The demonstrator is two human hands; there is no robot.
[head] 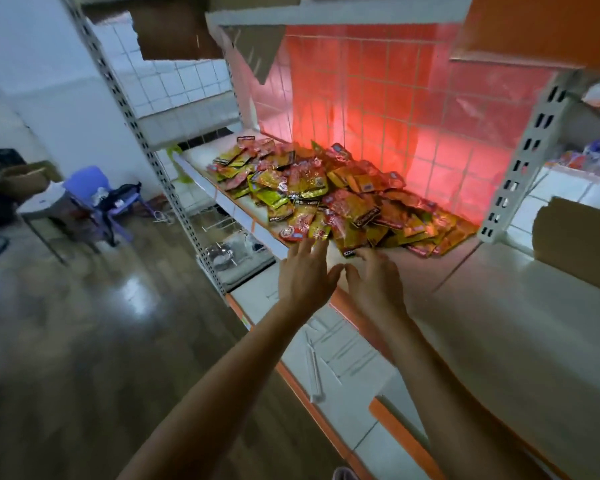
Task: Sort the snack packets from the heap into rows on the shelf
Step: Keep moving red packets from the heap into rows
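A heap of yellow, red and orange snack packets (329,195) covers the far part of the white shelf (520,323), against its red-lit tiled back wall. My left hand (305,271) reaches to the heap's near edge, fingers apart, fingertips at a red packet (291,233). Just to its right, my right hand (374,278) has spread fingers, and its fingertips touch a yellow packet with a black band (352,249). Neither hand grips a packet. No rows of packets show on the shelf.
An upper shelf (333,8) hangs over the heap. Perforated uprights (527,147) bound the bay on the right and one (142,140) on the left. A lower shelf (329,358) juts out below. A cardboard box (575,233) sits on the right. A blue chair (90,192) stands on the floor.
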